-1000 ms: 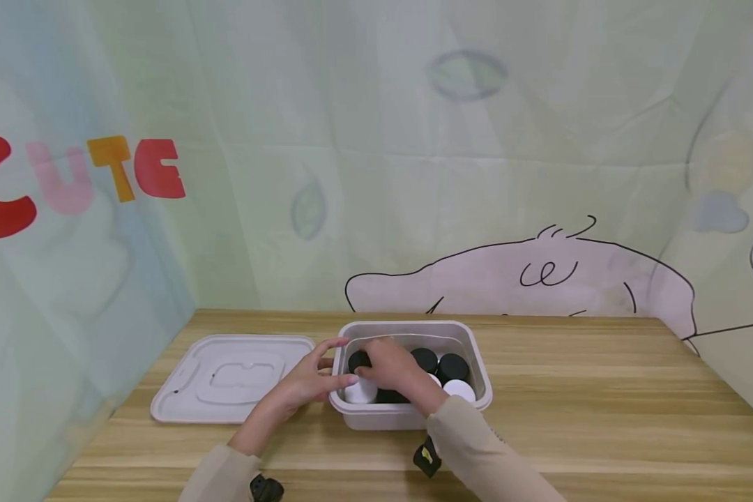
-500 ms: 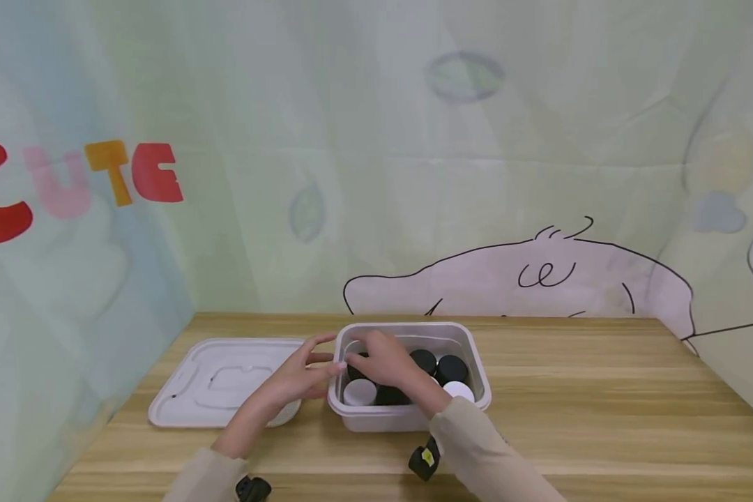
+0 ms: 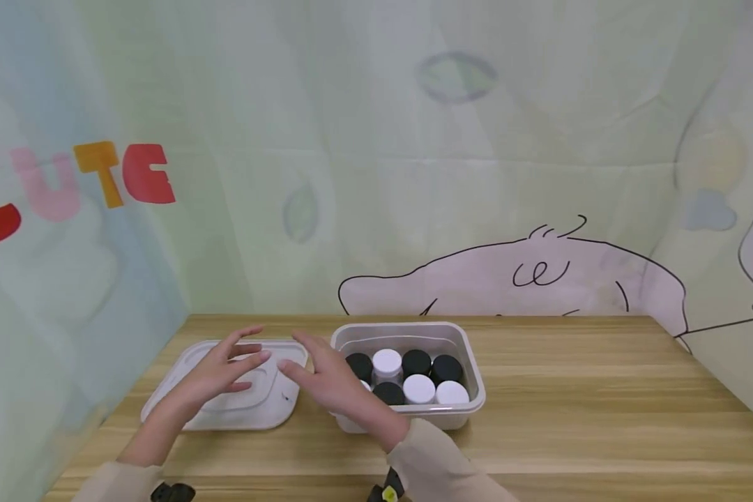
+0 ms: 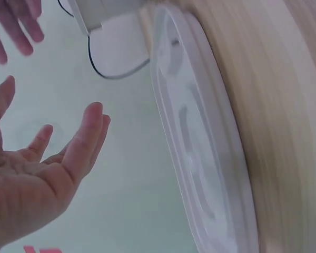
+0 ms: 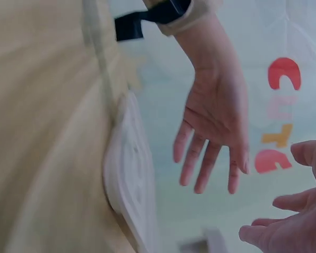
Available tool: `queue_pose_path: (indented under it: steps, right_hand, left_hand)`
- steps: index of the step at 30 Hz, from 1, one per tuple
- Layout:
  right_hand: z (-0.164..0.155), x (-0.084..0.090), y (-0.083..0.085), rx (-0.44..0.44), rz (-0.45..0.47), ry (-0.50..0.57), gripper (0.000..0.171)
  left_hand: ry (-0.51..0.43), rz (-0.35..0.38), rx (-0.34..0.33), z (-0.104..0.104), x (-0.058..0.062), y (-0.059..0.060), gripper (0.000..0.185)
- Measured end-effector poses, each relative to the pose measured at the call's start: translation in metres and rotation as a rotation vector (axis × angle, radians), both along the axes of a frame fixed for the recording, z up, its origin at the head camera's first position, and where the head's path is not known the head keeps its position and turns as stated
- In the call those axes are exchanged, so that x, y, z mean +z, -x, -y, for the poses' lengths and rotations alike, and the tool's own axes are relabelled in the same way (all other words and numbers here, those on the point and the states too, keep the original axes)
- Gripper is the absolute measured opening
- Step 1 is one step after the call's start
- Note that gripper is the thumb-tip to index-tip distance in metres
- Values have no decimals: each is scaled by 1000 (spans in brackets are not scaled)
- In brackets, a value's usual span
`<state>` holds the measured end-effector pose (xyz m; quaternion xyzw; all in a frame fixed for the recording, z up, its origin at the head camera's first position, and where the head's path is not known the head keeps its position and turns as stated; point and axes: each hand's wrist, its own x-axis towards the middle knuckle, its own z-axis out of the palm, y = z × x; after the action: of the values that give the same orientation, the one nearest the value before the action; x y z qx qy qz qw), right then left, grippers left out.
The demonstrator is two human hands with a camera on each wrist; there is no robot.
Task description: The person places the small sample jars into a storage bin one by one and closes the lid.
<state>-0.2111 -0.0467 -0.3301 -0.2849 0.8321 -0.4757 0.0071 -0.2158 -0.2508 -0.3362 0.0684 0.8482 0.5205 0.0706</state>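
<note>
My left hand [image 3: 216,376] hovers over the pale plastic lid [image 3: 251,415], fingers spread and holding nothing. The right hand [image 3: 329,376] is in the air between that lid and the box, its fingers also apart and bare of any object. The lid lies flat on the table. Right of it stands a pale plastic box [image 3: 408,417] without a cover. Inside are several round-capped jars, some with black caps [image 3: 416,362], some with white caps [image 3: 419,388]. The box's left wall and my right hand partly hide the leftmost jars.
The wooden table [image 3: 571,397] extends to the right of the box. Behind it hangs a printed cloth backdrop [image 3: 383,209], which also runs along the left side.
Both hands have moved left. My right hand has come out of the box, leaving the jars inside, and my left hand has left the box's side for the space above the lid.
</note>
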Motion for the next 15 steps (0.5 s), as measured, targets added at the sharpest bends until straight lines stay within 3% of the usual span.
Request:
queue_pose_path:
  steps: [9,15]
  right_hand:
    - [32,-25,-20,-2,100,-34,56]
    - [46,-36,-22,-108,260,-20,60]
  left_hand:
    - [71,-37,94,56,-12,-9,65]
    - [224,-41,160,79,-20,-5,71]
